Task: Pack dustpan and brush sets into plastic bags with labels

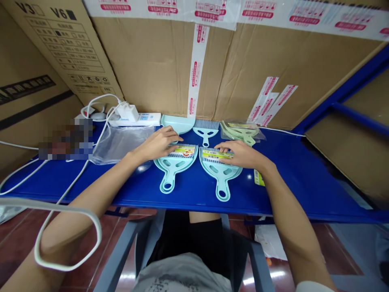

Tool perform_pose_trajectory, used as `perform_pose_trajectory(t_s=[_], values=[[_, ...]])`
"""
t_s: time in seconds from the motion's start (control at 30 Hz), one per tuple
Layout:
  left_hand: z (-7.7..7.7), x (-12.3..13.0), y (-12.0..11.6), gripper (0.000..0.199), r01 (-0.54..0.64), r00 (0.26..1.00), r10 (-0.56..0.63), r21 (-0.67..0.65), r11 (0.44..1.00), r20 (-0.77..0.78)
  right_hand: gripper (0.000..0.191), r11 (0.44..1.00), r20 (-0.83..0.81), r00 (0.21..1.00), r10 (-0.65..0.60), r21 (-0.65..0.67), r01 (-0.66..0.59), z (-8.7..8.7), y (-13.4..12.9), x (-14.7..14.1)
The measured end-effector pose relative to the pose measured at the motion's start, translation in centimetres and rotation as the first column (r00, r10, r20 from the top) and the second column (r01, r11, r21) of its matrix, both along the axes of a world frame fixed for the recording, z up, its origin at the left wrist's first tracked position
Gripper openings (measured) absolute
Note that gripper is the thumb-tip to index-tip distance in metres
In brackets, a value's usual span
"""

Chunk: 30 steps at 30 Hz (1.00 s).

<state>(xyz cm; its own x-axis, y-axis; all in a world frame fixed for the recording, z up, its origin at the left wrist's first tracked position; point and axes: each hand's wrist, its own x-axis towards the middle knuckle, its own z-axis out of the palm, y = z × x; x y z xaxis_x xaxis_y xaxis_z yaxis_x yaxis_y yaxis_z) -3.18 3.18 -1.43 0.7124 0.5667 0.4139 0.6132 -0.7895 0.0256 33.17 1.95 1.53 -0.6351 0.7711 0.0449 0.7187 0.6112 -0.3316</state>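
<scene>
Two pale mint dustpan-and-brush sets lie side by side on the blue table, handles toward me. My left hand [162,142] is over the upper left edge of the left set [172,165], fingers loosely bent, also covering the handle of a loose mint dustpan [178,123] behind. I see nothing gripped in it. My right hand [238,153] rests with fingers apart on the yellow label card [212,155] of the right set [221,173]. A similar label [185,151] lies across the left set's bristles. Behind, between the hands, is a loose mint brush [206,130].
A bagged green set [243,132] lies at the back right. Clear plastic bags [121,142], a power strip [148,119] and white cables [86,162] are on the left. A label card [259,178] sits beside my right wrist. Cardboard [152,61] walls the back.
</scene>
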Motion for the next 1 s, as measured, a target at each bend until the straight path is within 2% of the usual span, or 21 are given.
perform_pose_trajectory(t_s=[0.23, 0.37, 0.53, 0.73, 0.87, 1.0], values=[[-0.1, 0.1, 0.0, 0.032, 0.025, 1.000, -0.025, 0.009, 1.000, -0.002, 0.051, 1.000, 0.025, 1.000, 0.014, 0.020, -0.015, 0.3, -0.2, 0.1], [0.1, 0.1, -0.2, 0.037, 0.050, 0.999, -0.050, -0.014, 0.999, 0.000, 0.057, 0.993, -0.087, 0.996, -0.015, 0.117, 0.025, 1.2, -0.4, 0.8], [0.4, 0.0, -0.4, 0.049, 0.031, 0.999, -0.033, -0.057, 0.998, -0.034, 0.044, 0.972, -0.145, 0.988, -0.045, 0.222, 0.077, 1.4, -0.3, 1.1], [0.3, -0.1, -0.4, 0.050, 0.028, 1.000, -0.029, -0.070, 0.997, -0.013, 0.037, 0.973, -0.123, 0.992, -0.036, 0.223, 0.063, 1.0, -0.2, 0.4], [0.4, -0.2, -0.3, 0.045, -0.006, 0.999, 0.007, -0.020, 1.000, 0.052, 0.032, 0.959, -0.180, 0.983, -0.041, 0.268, 0.089, 0.9, 0.1, 0.7], [0.5, -0.4, 0.0, 0.036, -0.058, 0.998, 0.057, 0.012, 0.998, 0.024, 0.030, 0.955, -0.226, 0.972, -0.062, 0.269, 0.124, 0.8, 0.4, 0.8]])
